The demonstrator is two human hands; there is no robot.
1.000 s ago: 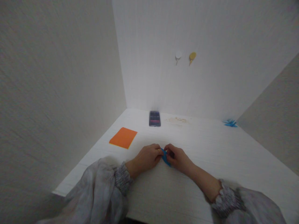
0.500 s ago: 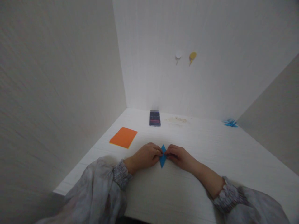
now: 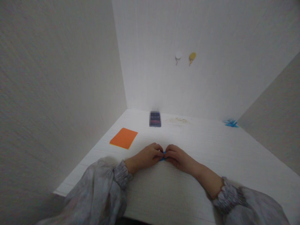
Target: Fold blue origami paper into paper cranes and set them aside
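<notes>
A small folded piece of blue paper (image 3: 163, 156) lies on the white table (image 3: 211, 150), almost fully hidden between my fingers. My left hand (image 3: 147, 155) pinches it from the left, fingers curled and closed. My right hand (image 3: 177, 157) pinches it from the right, fingertips meeting those of the left hand. Only a thin blue sliver shows between the two hands. Both wrists rest low on the tabletop near its front middle.
A stack of orange paper squares (image 3: 123, 138) lies to the left of my hands. A small dark blurred object (image 3: 155, 119) stands near the back wall. Folded blue paper figures (image 3: 231, 123) sit at the far right corner. Two round hooks (image 3: 185, 57) are on the wall.
Half a second ago the blue paper stood out as a diamond between my hands; now my fingers have pressed together over it and hide nearly all of it.
</notes>
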